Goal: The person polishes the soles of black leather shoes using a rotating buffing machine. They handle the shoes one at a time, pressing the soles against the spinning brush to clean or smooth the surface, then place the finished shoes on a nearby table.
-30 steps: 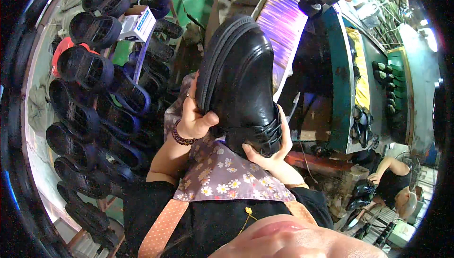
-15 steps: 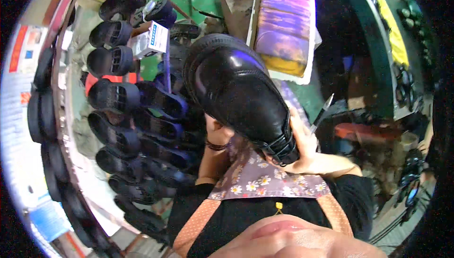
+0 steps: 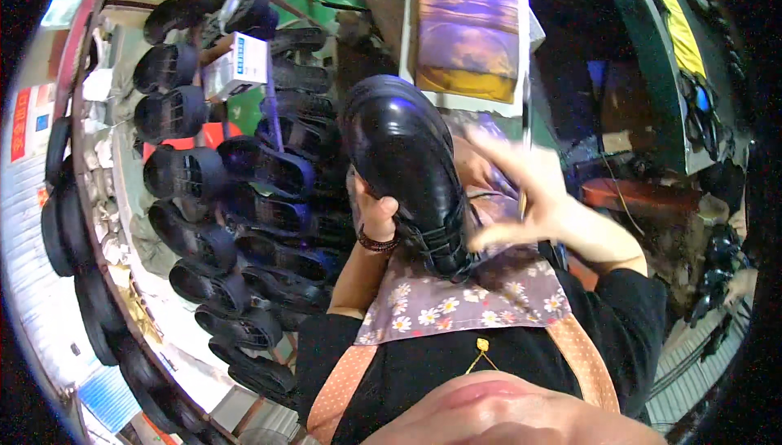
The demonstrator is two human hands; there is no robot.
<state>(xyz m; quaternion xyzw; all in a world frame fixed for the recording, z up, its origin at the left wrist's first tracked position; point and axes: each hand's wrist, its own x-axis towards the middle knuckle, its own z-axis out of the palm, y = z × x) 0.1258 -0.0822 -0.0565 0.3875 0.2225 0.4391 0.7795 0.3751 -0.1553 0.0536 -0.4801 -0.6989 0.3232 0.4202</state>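
Observation:
A glossy black leather shoe (image 3: 407, 152) is held in front of my chest, toe pointing away and strapped end toward me. My left hand (image 3: 376, 213) is closed round its left side, the thumb showing and the other fingers hidden beneath the shoe. On the right, my right hand (image 3: 533, 188) is smeared by motion, its thumb beside the strapped end and its fingers spread off the shoe. A thin, pale, pen-like tool (image 3: 526, 119) runs up from that hand. Under the shoe lies my daisy-print apron (image 3: 448, 310).
Several black shoes and soles stand on a rack (image 3: 195, 172) at my left, with a small white box (image 3: 236, 70) among them. Ahead is a white-edged tray (image 3: 468, 37) with a purple and yellow surface. A red stool-like seat (image 3: 623, 192) and a green-sided bench (image 3: 652, 78) stand right.
My right hand has come off the shoe's strapped end and moved up, fingers spreading. The pen-like tool has swung more upright. The shoe has turned, its toe pointing more straight ahead.

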